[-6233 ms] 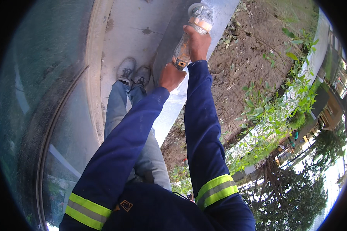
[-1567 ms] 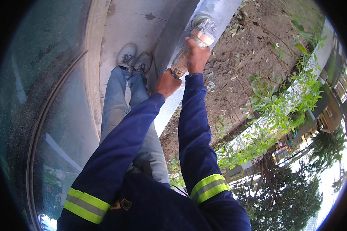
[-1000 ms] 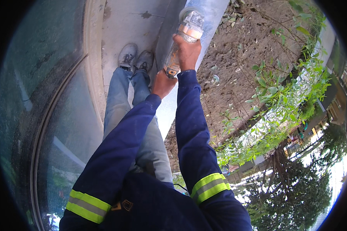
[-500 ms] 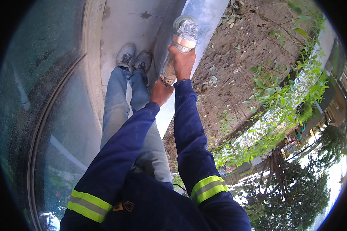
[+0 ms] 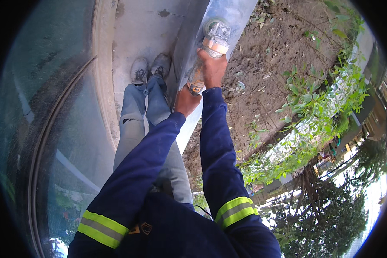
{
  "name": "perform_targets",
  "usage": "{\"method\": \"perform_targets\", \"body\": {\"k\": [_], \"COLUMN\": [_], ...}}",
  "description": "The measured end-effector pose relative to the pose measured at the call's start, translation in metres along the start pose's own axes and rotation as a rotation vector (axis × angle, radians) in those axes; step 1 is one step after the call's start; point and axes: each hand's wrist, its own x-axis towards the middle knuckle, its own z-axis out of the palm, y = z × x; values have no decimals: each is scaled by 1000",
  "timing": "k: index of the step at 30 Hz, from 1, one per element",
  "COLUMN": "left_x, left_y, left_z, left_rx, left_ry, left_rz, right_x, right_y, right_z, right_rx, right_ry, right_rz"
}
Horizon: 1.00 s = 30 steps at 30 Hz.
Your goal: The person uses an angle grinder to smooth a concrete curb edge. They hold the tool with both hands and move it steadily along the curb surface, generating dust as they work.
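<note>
Both my hands are closed round a dusty angle grinder (image 5: pixel 197 78) with an orange and grey body. My left hand (image 5: pixel 187 102) grips its rear end, and my right hand (image 5: pixel 213 69) wraps the body just behind the metal head. The round disc (image 5: pixel 214 26) at the far end lies over the top of a smooth grey concrete ledge (image 5: pixel 241 13); whether its whole face touches the surface cannot be seen. Fingers on the far side of the tool are partly hidden.
My shoes (image 5: pixel 150 69) stand on a concrete walkway (image 5: pixel 137 30) left of the ledge. Farther left is a glass pane (image 5: pixel 69 129) with a dark frame. On the right lie bare soil (image 5: pixel 262 69) and leafy plants (image 5: pixel 305 103). A dark cord (image 5: pixel 202 209) shows beside my waist.
Both hands and the grinder have shifted a little to the right along the ledge top, the disc with them. The grip is the same. My right foot appears slightly farther forward.
</note>
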Motion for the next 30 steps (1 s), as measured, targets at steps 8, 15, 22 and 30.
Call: {"method": "perform_targets", "body": {"k": [8,15,22,30], "left_x": [-45,-54,-20,-28], "left_y": [-36,-45,-34,-44], "left_z": [-23,-30,-28,-35], "left_rx": [81,129,71,142], "left_ry": [-58,-71,-40,-65], "left_rz": [-39,-68,38,20], "right_x": [-57,-70,-39,-50], "right_y": [34,49,29,42], "right_z": [-3,-6,9,9], "right_rx": [60,52,99,134], "right_ry": [5,30,34,52], "right_rz": [58,64,6,18]}}
